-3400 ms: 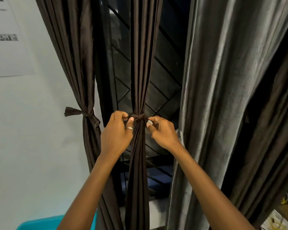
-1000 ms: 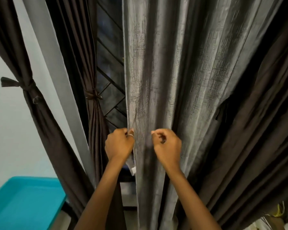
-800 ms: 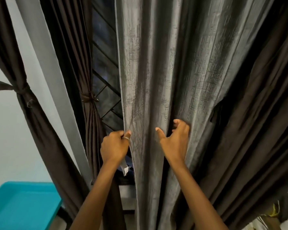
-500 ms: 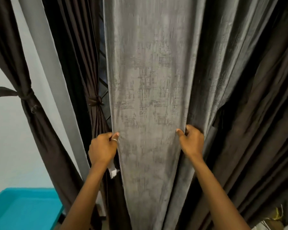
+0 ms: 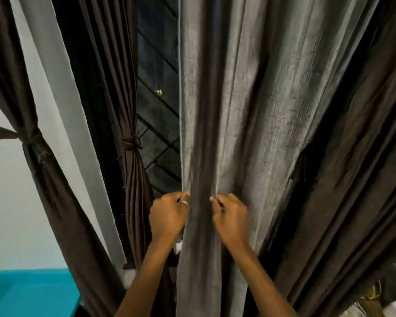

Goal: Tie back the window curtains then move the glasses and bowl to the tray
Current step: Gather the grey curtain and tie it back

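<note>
A wide grey curtain [image 5: 249,110] hangs in front of me. My left hand [image 5: 168,216] grips its left edge, and my right hand [image 5: 230,217] pinches a fold a little to the right, so the cloth between them bunches into a narrow pleat. Left of the grey panel a dark brown curtain [image 5: 133,179] is tied at the waist with a knotted band [image 5: 130,143]. Another brown curtain [image 5: 44,179] at the far left is tied too, its band's loose end [image 5: 0,135] sticking out. A teal tray [image 5: 30,294] shows at the bottom left. No glasses or bowl are in view.
Behind the curtains is a dark window with a diagonal metal grille [image 5: 158,124]. A pale wall [image 5: 7,213] lies to the left. More dark brown curtain [image 5: 352,202] hangs on the right, with some clutter [image 5: 370,298] at the bottom right corner.
My hands left the middle brown curtain's tie and took hold of the grey curtain. They first spread it wide, and now they have come close together, folding the cloth between them.
</note>
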The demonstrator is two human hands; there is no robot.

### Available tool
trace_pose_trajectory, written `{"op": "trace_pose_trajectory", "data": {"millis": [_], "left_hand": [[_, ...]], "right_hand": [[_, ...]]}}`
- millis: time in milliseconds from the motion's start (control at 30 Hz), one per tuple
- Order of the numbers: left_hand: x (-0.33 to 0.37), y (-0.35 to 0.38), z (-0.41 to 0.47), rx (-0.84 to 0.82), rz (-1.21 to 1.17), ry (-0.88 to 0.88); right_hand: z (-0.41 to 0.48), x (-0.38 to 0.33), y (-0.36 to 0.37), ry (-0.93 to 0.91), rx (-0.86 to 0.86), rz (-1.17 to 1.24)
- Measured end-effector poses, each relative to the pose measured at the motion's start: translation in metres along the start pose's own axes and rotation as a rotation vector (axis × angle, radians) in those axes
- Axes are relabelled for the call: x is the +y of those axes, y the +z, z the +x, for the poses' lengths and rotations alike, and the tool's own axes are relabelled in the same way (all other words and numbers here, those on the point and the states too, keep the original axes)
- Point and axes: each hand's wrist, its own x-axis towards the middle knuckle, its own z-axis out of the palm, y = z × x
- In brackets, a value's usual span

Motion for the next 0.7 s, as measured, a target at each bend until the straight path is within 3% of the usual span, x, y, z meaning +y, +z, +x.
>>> {"op": "trace_pose_trajectory", "data": {"millis": [167, 400, 700], "left_hand": [[0.015, 0.009, -0.005, -0.050, -0.059, 0.064], [0.014, 0.005, -0.001, -0.161, -0.084, 0.112], [0.038, -0.001, -0.002, -0.089, 0.019, 0.007]], "right_hand": [[-0.010, -0.013, 0.024, 0.014, -0.140, 0.005], [-0.011, -0.018, 0.029, -0.021, -0.090, -0.013], [-0.009, -0.018, 0.033, -0.060, -0.119, 0.008]]}}
